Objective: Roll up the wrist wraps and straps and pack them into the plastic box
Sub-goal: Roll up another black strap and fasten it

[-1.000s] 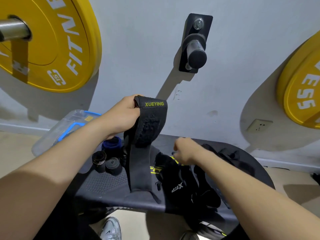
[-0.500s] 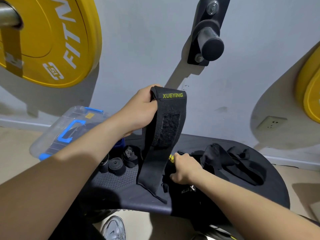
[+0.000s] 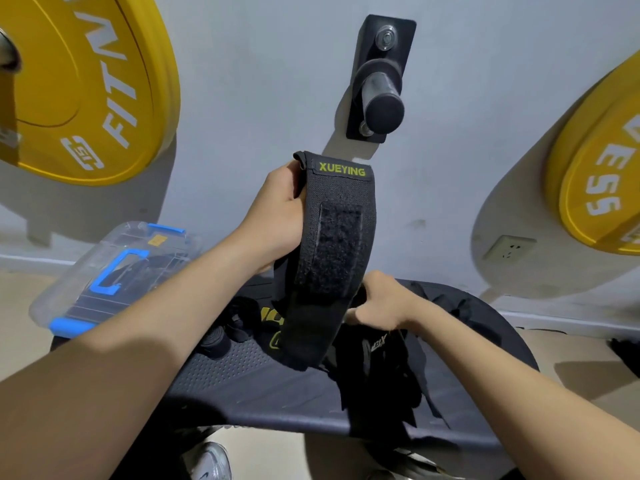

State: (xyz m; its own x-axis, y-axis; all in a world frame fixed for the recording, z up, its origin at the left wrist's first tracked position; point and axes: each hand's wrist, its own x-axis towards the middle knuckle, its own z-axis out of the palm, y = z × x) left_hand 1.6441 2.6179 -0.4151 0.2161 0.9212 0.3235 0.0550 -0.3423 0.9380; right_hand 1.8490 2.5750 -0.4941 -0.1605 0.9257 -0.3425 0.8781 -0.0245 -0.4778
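Note:
My left hand grips the top end of a black wrist wrap marked XUEYING, holding it up so it hangs down over the dark bench. Its velcro patch faces me. My right hand is curled on the wrap's lower part, just behind its right edge. A loose heap of black straps lies on the bench under that hand. Small rolled wraps sit on the bench at the left. The clear plastic box with blue latches stands at the bench's left end.
Yellow weight plates hang on the wall at upper left and right. A black peg juts from the wall above the wrap. More black straps lie at the bench's back right. A shoe shows below the bench.
My left hand has lifted the wrap higher and to the right. My right hand has come up off the strap heap to the wrap's lower part.

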